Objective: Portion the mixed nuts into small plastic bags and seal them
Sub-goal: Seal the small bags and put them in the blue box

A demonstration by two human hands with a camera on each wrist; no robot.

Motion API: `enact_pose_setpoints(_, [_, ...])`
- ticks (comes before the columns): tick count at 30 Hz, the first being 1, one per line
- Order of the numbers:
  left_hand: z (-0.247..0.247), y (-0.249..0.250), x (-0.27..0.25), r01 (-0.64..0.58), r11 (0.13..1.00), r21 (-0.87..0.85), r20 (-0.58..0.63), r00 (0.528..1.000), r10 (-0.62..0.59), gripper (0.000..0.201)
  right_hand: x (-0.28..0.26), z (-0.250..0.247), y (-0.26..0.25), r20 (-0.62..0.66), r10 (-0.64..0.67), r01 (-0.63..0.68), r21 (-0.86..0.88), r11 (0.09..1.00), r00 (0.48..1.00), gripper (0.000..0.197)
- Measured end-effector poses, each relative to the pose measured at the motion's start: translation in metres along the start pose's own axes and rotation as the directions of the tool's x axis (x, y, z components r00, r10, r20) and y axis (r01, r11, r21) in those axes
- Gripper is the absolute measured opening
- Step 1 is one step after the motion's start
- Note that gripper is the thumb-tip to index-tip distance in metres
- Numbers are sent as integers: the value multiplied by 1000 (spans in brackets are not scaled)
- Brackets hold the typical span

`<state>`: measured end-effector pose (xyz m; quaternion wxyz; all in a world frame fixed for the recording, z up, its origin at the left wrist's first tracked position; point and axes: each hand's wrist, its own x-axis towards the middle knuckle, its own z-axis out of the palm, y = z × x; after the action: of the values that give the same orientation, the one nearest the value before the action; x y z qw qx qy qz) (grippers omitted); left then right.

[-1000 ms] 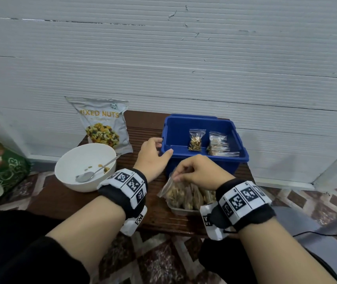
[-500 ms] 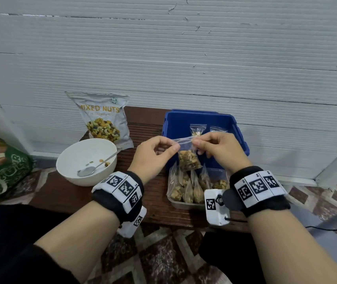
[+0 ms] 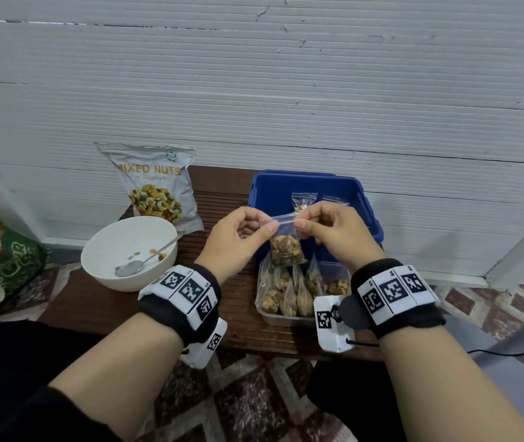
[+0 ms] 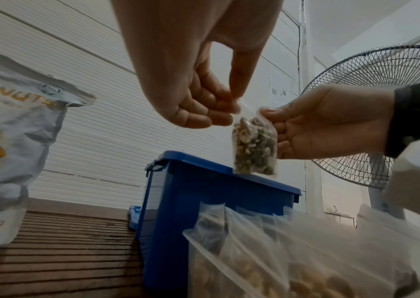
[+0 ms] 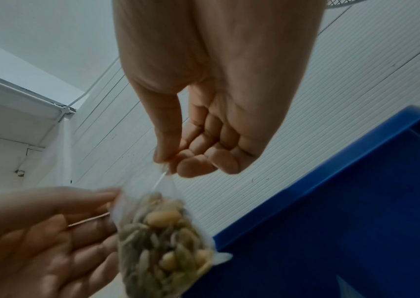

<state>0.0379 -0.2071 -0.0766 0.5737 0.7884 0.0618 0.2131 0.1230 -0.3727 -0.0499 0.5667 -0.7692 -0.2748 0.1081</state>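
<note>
A: Slats run lengthwise along the dark brown wooden bench, ridged and matte, which stands against a white wall of fine horizontal ribbing. Patterned tiles in maroon and cream cover the floor, and a wire-caged fan stands to the right.

B: And on the bench?

A: A crinkled foil pouch printed MIXED NUTS leans on the wall. In front of it sits a smooth white bowl with a metal spoon and a few stray nuts inside. To the right stands a glossy blue bin, holding a couple of small filled bags. Just before it, a clear shallow tub is packed with upright filled bags.

B: The hands?

A: Both hold one small clear bag, nuts bulging in its lower half, in the air above the tub. The left hand pinches one end of its top strip between thumb and forefinger; the right hand pinches the other end likewise, remaining fingers curled.
</note>
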Motion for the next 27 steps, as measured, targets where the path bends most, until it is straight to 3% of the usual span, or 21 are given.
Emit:
enact_pose_setpoints(7, [2,-3,7,-37,994,100,8,999,36,6,1,5,2,45,-22,23,-29,999,999,4])
enact_pose_setpoints(14, [2,0,10,7,995,97,5,1000,-8,7,4,4,6,-35,-68,62,-137,989,997,6])
enact_pose_setpoints(18, [0,1,11,16,992,128,-2,1000,-16,4,4,8,5,5,-17,18,-87,996,1000,8])
enact_pose_setpoints(27, [-5,3,10,-18,986,168,40,999,12,4,6,4,3,109,-24,50,-238,970,994,10])
